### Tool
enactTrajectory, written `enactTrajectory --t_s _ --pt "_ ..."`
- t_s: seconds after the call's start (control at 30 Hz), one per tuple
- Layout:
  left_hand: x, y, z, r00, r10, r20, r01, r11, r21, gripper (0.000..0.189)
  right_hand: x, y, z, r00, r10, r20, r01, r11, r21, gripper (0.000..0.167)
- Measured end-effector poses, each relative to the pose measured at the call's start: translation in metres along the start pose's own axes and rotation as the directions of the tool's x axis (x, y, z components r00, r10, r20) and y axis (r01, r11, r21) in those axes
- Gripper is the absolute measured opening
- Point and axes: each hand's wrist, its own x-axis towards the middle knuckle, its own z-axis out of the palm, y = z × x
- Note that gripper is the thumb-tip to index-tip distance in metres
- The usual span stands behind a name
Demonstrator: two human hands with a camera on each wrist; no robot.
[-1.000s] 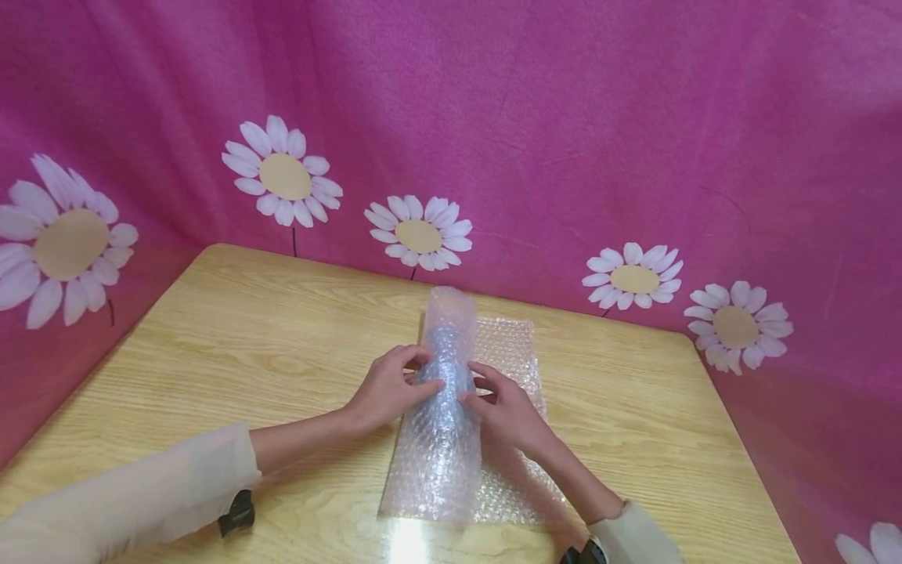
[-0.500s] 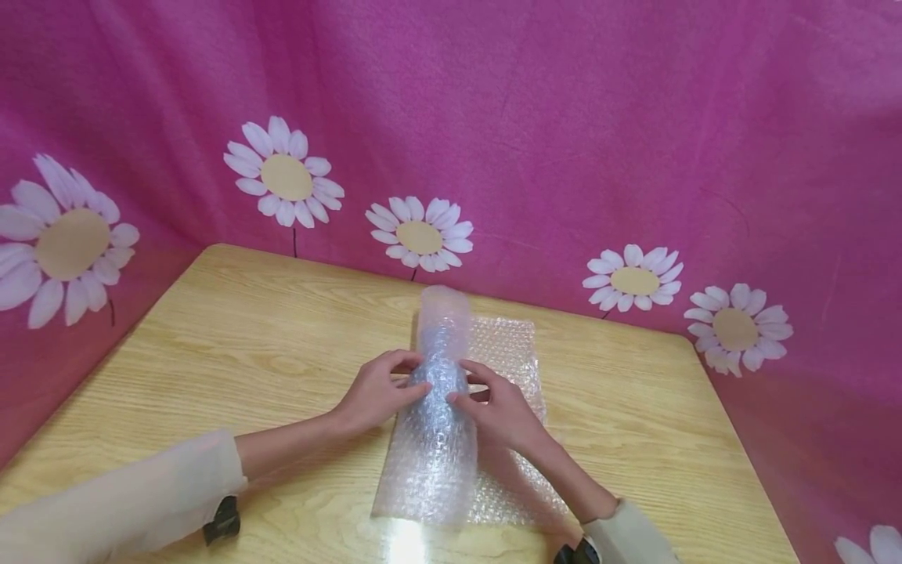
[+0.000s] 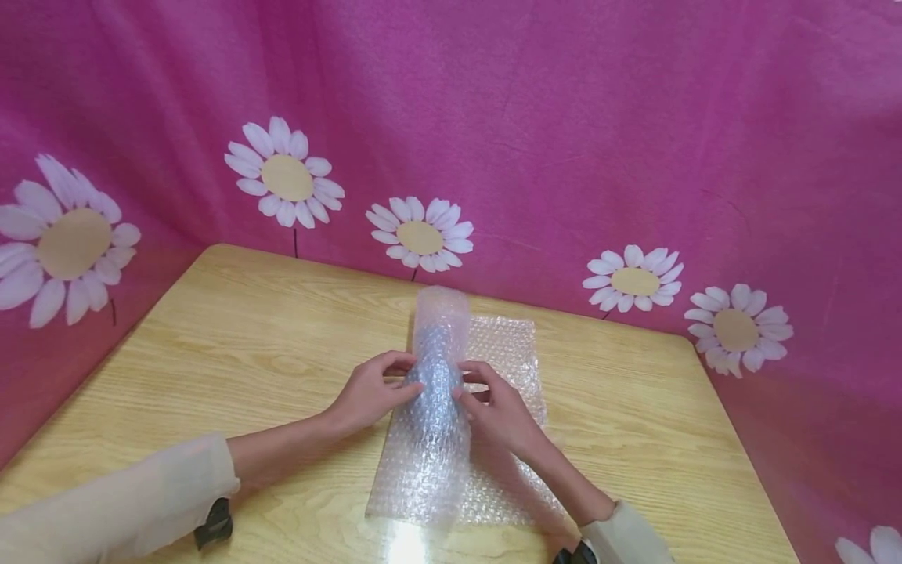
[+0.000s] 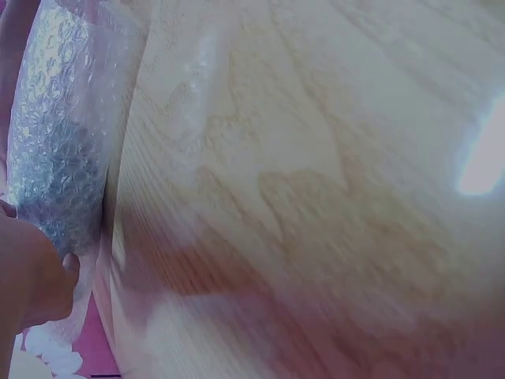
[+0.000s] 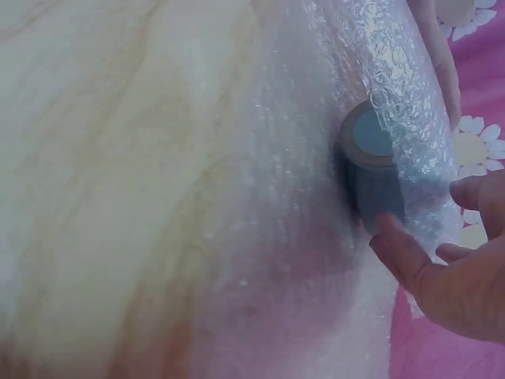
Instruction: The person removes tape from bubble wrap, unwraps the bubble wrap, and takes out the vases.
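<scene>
A sheet of bubble wrap (image 3: 502, 352) lies on the table, its left part folded over a blue-grey cylinder (image 3: 433, 388). In the right wrist view the end of the cylinder (image 5: 372, 134) shows bare, with a brownish rim round a paler blue face. My left hand (image 3: 369, 393) grips the covered cylinder from the left, thumb on top of the wrap. From the right, my right hand (image 3: 499, 407) holds it, with fingers against the bare side and thumb on the wrap. The side under the wrap is seen only blurrily.
The wood-grain table (image 3: 282, 329) runs out to both sides of the wrap. Behind it hangs a magenta cloth (image 3: 528, 117) with white daisies. Light glares off the table (image 3: 407, 540) near the front edge.
Both hands and the wrapped cylinder have shifted slightly to the left. More of the flat bubble wrap shows between the roll and the right side. The grip stays much the same.
</scene>
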Motion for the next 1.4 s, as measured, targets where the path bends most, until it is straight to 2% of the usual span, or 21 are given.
enactTrajectory --t_s 0.17,0.33,0.43,0.53,0.73,0.9,1.2,1.4 --pt "0.0 0.003 0.002 1.0 0.016 -0.005 -0.016 1.0 -0.003 0.047 -0.002 0.007 0.003 0.998 0.05 0.035 -0.052 0.995 0.081 0.052" --pt "0.0 0.008 0.007 1.0 0.003 -0.029 -0.001 0.998 0.06 0.055 -0.003 0.006 0.005 0.998 0.034 0.047 -0.04 0.99 0.138 0.053" --pt "0.001 0.01 0.009 0.999 -0.012 -0.043 0.017 0.995 0.102 0.059 -0.004 0.004 0.006 0.999 0.024 0.037 -0.029 0.99 0.137 0.052" --pt "0.001 0.01 0.009 0.998 -0.019 -0.052 0.025 0.993 0.114 0.058 -0.005 -0.002 0.007 0.999 0.017 0.032 -0.021 0.992 0.123 0.052" --pt "0.001 0.009 0.007 0.998 -0.026 -0.05 0.032 0.994 0.109 0.055 0.0 0.007 0.008 1.0 -0.006 0.015 0.004 0.996 0.088 0.051" --pt "0.0 0.009 0.005 0.998 -0.033 -0.051 0.038 0.995 0.094 0.054 0.0 0.005 0.009 1.0 -0.018 0.015 0.017 0.998 0.054 0.049" --pt "-0.002 0.007 -0.002 0.996 -0.069 -0.064 0.074 0.994 0.077 0.049 0.003 -0.004 0.012 1.0 -0.016 0.012 0.017 0.997 -0.077 0.052" --pt "-0.004 0.007 -0.003 0.991 -0.1 -0.085 0.107 0.991 0.078 0.047 0.006 -0.012 0.017 0.999 -0.052 0.001 0.052 0.988 -0.144 0.052"
